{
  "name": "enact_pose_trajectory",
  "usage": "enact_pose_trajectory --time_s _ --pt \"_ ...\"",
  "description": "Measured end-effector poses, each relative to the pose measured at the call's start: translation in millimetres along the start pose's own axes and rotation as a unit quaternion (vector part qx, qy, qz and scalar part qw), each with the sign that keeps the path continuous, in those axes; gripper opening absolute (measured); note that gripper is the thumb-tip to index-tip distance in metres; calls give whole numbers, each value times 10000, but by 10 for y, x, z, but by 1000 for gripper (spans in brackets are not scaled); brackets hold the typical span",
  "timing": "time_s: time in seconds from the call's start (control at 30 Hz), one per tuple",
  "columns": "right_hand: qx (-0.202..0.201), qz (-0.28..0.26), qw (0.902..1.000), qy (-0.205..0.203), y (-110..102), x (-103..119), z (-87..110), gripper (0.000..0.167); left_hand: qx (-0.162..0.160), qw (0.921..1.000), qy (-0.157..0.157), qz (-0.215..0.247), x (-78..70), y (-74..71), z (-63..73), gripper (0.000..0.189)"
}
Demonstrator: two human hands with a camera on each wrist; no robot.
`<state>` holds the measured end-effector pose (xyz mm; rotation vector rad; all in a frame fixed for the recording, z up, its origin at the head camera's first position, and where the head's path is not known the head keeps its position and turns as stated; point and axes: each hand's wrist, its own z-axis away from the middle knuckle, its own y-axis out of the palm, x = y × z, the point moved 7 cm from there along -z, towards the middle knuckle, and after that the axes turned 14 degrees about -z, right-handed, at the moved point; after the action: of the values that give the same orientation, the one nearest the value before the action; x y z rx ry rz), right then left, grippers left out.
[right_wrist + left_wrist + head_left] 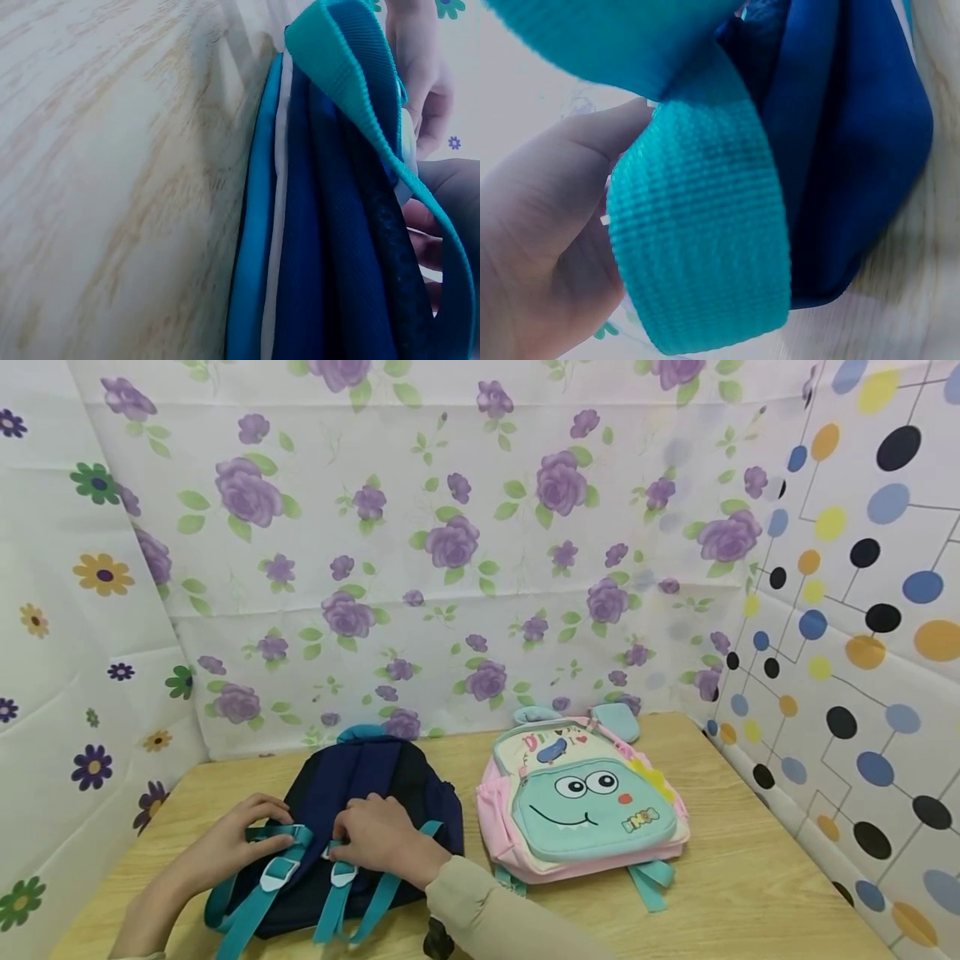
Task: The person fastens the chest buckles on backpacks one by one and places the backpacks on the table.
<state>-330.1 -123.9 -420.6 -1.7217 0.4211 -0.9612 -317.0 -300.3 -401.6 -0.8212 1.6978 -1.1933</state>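
Observation:
A navy and black backpack lies on the table, its back panel and teal straps facing up. My left hand pinches a teal strap between thumb and fingers, just above a white buckle. In the left wrist view a wide teal strap loop covers the fingertips of that hand. My right hand bends over the other strap, thumb and fingertips pinching at its upper end above a second white buckle. Its fingers show beside the pack in the right wrist view.
Right of the navy pack, a pink and mint cartoon-face backpack lies face up on the wooden table. Loose teal strap ends hang toward the front. A small black object is near my right sleeve. Patterned sheets enclose the table.

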Motion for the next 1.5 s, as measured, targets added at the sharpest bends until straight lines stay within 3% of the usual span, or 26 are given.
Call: enact_pose_trajectory --time_s 0.2,0.43,0.6,0.83,1.13,1.3,1.5 --pt "-66 10 9997 -226 -59 -27 50 17 -35 9999 104 49 3 -5 7 18" --pt "-202 -93 9981 -570 -175 -79 143 15 438 9989 65 -142 14 9 -30 33" --pt "-324 -405 9951 -836 -296 -130 187 16 631 9977 24 -231 -4 0 -46 30" --pt "-527 -841 9898 -1020 -436 -204 242 17 435 9990 -109 -90 -23 -50 -27 30" --pt "-673 -1232 9856 -945 -483 -287 291 16 181 9998 -109 65 -34 -100 -12 30" --pt "-743 -1409 9829 -921 -527 -338 289 15 102 9992 -328 193 -45 -155 -11 31" --pt "-786 -1709 9779 -912 -576 -420 299 15 238 9963 -669 492 -86 -163 -37 35"
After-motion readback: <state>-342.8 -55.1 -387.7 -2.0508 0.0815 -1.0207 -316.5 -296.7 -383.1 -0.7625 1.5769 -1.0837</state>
